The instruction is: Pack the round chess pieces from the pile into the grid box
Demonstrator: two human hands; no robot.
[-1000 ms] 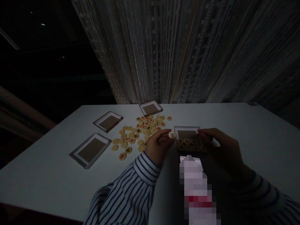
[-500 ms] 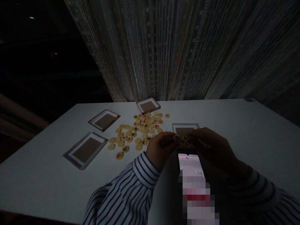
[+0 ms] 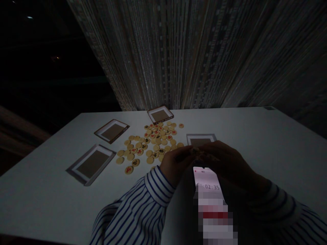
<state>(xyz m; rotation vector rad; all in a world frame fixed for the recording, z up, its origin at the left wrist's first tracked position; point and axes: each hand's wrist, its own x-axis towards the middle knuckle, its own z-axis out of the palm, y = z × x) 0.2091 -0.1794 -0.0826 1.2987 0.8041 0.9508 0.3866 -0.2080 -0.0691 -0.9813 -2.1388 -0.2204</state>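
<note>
My left hand [image 3: 176, 161] is closed, its thumb and fingers on a small group of Chinese chess pieces [image 3: 195, 151]. From the other side, my right hand [image 3: 227, 161] curls over the same group and hides much of it. Dark characters show faintly on these pieces. Just below them a lit phone [image 3: 207, 177] displays a timer, its lower part pixelated. To the left of my hands, many round wooden Chinese chess pieces [image 3: 158, 142] lie loose on the table, some with red or black characters up, others blank side up.
Two brown-edged shallow frames [image 3: 122, 133] lie left of and behind the pile. A grey-edged frame [image 3: 74, 177] rests nearer on the left. Another pale frame [image 3: 201, 135] is partly covered by my hands. The white table [image 3: 268, 143] meets a string curtain [image 3: 173, 61] at its back edge.
My right hand has closed further over the held pieces, so less of them shows. The phone's timer digits are now more visible. The view has shifted slightly.
</note>
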